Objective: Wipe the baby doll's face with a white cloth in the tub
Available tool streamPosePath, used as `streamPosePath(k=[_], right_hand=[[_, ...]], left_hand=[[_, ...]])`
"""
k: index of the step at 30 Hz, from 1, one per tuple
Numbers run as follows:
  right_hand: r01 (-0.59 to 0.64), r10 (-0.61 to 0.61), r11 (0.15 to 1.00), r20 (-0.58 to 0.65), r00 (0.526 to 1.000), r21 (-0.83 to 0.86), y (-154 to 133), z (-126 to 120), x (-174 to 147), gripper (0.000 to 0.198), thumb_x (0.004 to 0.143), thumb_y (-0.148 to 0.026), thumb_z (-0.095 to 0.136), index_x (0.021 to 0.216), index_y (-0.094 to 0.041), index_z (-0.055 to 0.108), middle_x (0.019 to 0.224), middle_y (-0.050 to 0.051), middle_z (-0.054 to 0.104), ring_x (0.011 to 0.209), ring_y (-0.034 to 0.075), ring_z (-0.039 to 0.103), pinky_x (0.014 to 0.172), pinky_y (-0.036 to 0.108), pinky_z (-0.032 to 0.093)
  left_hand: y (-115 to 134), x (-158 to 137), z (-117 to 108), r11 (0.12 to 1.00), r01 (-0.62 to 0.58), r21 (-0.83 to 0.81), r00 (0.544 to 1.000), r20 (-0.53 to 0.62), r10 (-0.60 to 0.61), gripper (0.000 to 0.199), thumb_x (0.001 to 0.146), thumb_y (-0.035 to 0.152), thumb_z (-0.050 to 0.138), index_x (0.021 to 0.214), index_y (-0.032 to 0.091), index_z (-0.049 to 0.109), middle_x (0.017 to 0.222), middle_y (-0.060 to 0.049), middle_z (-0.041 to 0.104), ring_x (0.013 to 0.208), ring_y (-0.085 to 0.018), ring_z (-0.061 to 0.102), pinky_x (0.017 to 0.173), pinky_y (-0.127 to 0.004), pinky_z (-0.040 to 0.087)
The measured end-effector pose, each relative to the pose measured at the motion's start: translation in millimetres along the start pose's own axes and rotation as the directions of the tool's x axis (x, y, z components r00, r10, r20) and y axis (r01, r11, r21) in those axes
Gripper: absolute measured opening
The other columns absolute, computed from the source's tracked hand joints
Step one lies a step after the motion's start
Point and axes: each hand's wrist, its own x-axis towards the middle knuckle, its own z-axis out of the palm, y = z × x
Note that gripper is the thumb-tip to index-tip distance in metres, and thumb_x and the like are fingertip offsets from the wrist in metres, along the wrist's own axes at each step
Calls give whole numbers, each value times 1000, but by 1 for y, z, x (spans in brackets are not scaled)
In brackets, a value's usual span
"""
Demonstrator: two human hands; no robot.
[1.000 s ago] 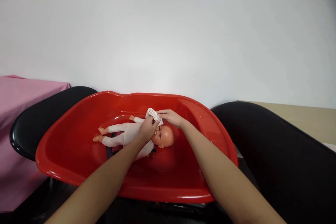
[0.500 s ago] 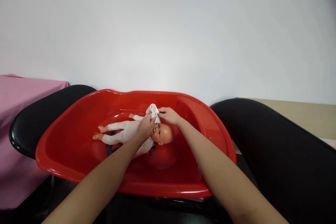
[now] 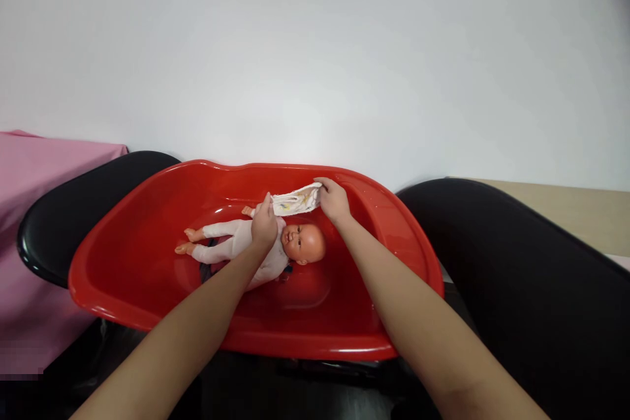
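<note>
A baby doll [image 3: 306,243] in white clothing lies on its back in a red baby bathtub [image 3: 113,275], its head to the right and its feet to the left. Above the doll's upper body, a white cloth [image 3: 296,201] with coloured marks is stretched between my hands. My left hand [image 3: 265,222] pinches the cloth's left end, over the doll's chest. Its right end is gripped by my right hand [image 3: 333,199], just beyond the doll's head. Part of the doll's torso is hidden behind my left hand and forearm.
Black panels [image 3: 93,210] flank the tub at left, with another black panel [image 3: 512,262] at right. Pink cloth [image 3: 54,164] drapes over something at far left. A pale wall [image 3: 315,65] rises behind the tub, and a beige surface [image 3: 566,210] lies beyond the right panel.
My hands have moved apart, the right one rightward and the left one slightly leftward. The cloth, bunched up before, is now spread out between them, and the doll's face is more exposed.
</note>
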Motion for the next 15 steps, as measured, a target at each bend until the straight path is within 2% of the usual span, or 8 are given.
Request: streamPosePath(k=[2, 5, 8, 11, 15], right_hand=[[-30, 30, 999, -13, 999, 13, -4, -2, -1, 41, 86, -19, 45, 117, -20, 72, 123, 6, 72, 113, 23, 64, 104, 37, 47], [-69, 69, 998, 25, 997, -8, -7, -3, -2, 36, 88, -23, 46, 114, -22, 71, 113, 5, 73, 104, 23, 65, 99, 37, 48], [-43, 50, 994, 72, 996, -96, -5, -2, -2, 35, 92, -26, 45, 116, -22, 70, 114, 8, 70, 106, 25, 63, 98, 38, 47], [8, 8, 982, 80, 997, -188, -1, -1, -1, 40, 95, -31, 44, 122, -18, 71, 123, 13, 62, 115, 28, 59, 102, 39, 45], [-8, 25, 985, 103, 994, -170, 1, 0, -3, 42, 96, -31, 45, 130, -19, 69, 125, 13, 62, 112, 25, 61, 100, 37, 46]], left_hand=[[0, 1, -1, 999, -7, 45, 1000, -18, 7, 49, 101, 31, 33, 143, 17, 55, 134, -16, 61, 130, -27, 56, 115, -45, 40], [0, 2, 1, 998, 19, 67, 1000, 2, -19, 50, 99, 33, 42, 143, 13, 54, 128, -17, 62, 120, -27, 59, 111, -44, 43], [-1, -2, 8, 998, 27, 51, 995, 99, -32, 52, 95, 31, 51, 142, 9, 52, 127, -17, 63, 119, -26, 59, 110, -41, 43], [-2, -9, 15, 999, -4, 47, 977, 214, -6, 48, 93, 30, 54, 137, 11, 55, 121, -15, 66, 112, -25, 62, 104, -40, 47], [-7, -14, 21, 998, -51, -22, 944, 325, 56, 39, 91, 30, 54, 128, 17, 60, 112, -11, 70, 102, -23, 66, 95, -38, 51]])
